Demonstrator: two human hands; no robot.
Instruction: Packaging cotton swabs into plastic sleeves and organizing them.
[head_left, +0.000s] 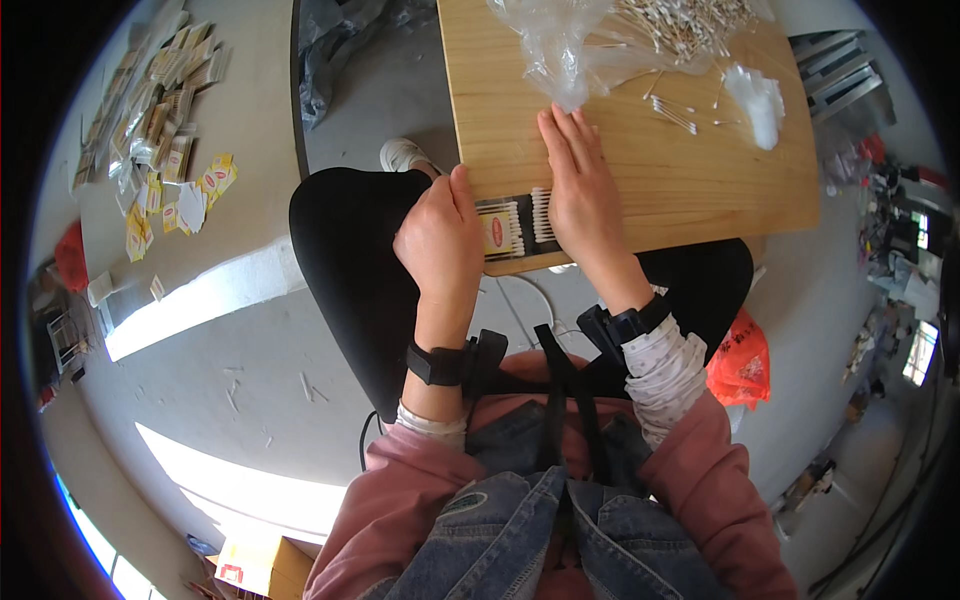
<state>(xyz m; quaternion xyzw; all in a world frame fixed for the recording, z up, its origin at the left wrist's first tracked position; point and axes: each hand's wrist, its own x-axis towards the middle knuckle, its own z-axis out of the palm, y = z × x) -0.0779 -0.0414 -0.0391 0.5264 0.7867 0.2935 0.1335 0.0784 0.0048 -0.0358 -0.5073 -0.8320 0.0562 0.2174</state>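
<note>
My left hand (440, 240) is curled closed at the left edge of the wooden board, thumb pointing up. Whatever its fingers hold, if anything, is hidden behind the hand. My right hand (584, 190) lies flat on the board with fingers stretched forward, its side covering part of a row of cotton swabs (541, 215). Between the hands, a yellow card (496, 232) with a red mark lies beside more cotton swabs (517, 230) in a dark strip along the board's near edge.
A clear plastic bag (560, 45) and a heap of loose cotton swabs (690, 25) occupy the board's far side, with a white plastic-wrapped bundle (757, 105) at right. On the left table (255, 120) lie packed swabs (165, 125) and yellow cards (217, 178). A red bag (740, 362) sits at right.
</note>
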